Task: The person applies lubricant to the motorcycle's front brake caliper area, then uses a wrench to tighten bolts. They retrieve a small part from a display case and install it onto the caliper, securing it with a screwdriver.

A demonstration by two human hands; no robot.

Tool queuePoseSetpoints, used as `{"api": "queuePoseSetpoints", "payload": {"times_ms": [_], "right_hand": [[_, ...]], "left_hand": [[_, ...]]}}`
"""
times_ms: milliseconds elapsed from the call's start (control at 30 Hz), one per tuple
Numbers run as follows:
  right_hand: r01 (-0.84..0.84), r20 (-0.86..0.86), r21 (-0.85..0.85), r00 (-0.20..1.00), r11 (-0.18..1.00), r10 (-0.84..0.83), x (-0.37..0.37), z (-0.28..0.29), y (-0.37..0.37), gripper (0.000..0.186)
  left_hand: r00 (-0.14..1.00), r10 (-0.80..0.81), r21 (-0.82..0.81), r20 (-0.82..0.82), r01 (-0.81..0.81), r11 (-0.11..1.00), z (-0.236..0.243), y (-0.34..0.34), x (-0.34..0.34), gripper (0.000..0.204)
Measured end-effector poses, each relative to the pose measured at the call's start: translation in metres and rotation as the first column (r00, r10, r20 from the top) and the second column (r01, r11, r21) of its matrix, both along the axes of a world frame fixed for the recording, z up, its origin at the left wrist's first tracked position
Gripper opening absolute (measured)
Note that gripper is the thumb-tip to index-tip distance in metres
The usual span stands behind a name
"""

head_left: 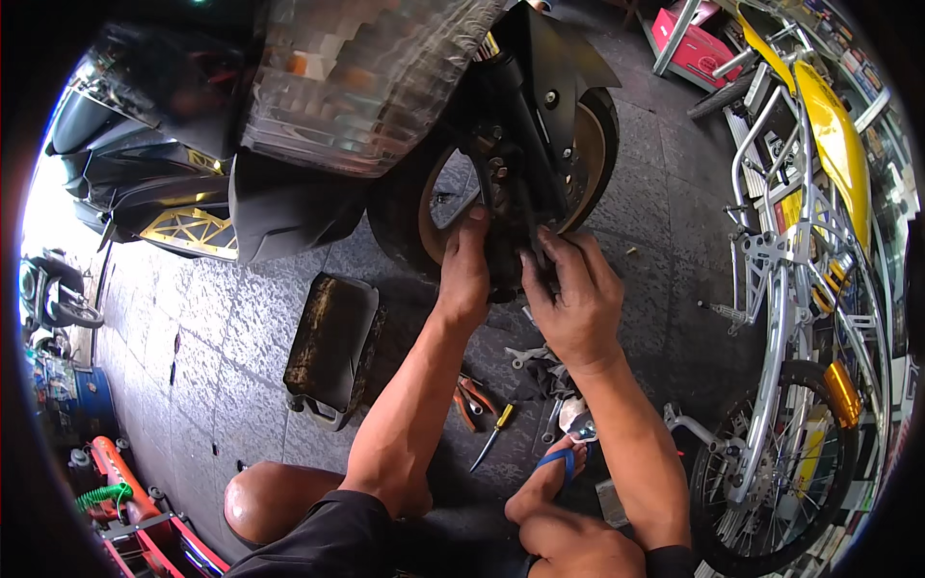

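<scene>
The front wheel (602, 159) of a dark scooter stands before me, with a black fork leg (532, 135) running down beside it. My left hand (466, 275) is closed around the left side of a dark part (504, 246) at the fork's lower end, thumb pointing up. It looks like a brake caliper, but shadow and my fingers hide its shape. On its other side my right hand (581, 303) is closed, with thumb and fingertips pinched at the part's edge. Whatever small piece may sit between those fingertips is too dark to make out.
A dirty black tray (332, 337) lies on the tiled floor (231, 328) left of my left arm. Pliers (472, 400), a yellow-handled screwdriver (493, 435) and several metal tools lie between my arms. A bare motorcycle frame (771, 289) stands right; a red jack-like tool (125, 477) lower left.
</scene>
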State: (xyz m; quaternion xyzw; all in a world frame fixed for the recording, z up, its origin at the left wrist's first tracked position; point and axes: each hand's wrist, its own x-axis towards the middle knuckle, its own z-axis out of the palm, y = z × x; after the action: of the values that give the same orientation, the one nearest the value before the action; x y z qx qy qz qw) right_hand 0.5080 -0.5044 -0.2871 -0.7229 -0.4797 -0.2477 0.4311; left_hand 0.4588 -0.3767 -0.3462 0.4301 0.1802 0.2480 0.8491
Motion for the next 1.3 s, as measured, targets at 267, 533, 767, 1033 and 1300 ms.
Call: {"api": "queuePoseSetpoints", "payload": {"times_ms": [267, 533, 767, 1033, 1300], "right_hand": [[0.012, -0.008, 0.013, 1.000, 1.000, -0.012, -0.003, 0.001, -0.001, 0.027], [0.010, -0.344, -0.081, 0.938, 0.997, -0.037, -0.011, 0.016, -0.004, 0.024], [0.007, -0.420, -0.174, 0.904, 0.985, -0.081, -0.017, 0.023, -0.007, 0.028], [-0.010, -0.451, -0.195, 0.889, 0.981, -0.081, -0.015, 0.036, -0.005, 0.029], [-0.081, -0.418, -0.213, 0.908, 0.974, -0.016, -0.006, 0.037, -0.009, 0.029]], "left_hand": [[0.999, 0.030, -0.039, 0.017, -0.030, 0.999, 0.005, -0.005, 0.003, 0.051], [0.993, 0.087, 0.031, -0.078, -0.085, 0.996, 0.005, -0.004, 0.002, 0.050], [0.992, 0.059, -0.015, -0.114, -0.061, 0.998, 0.007, -0.006, 0.002, 0.057], [0.986, 0.087, 0.093, -0.140, -0.074, 0.993, -0.007, -0.001, 0.007, 0.062], [0.989, 0.079, 0.101, -0.123, -0.067, 0.993, -0.002, -0.002, 0.004, 0.064]]}}
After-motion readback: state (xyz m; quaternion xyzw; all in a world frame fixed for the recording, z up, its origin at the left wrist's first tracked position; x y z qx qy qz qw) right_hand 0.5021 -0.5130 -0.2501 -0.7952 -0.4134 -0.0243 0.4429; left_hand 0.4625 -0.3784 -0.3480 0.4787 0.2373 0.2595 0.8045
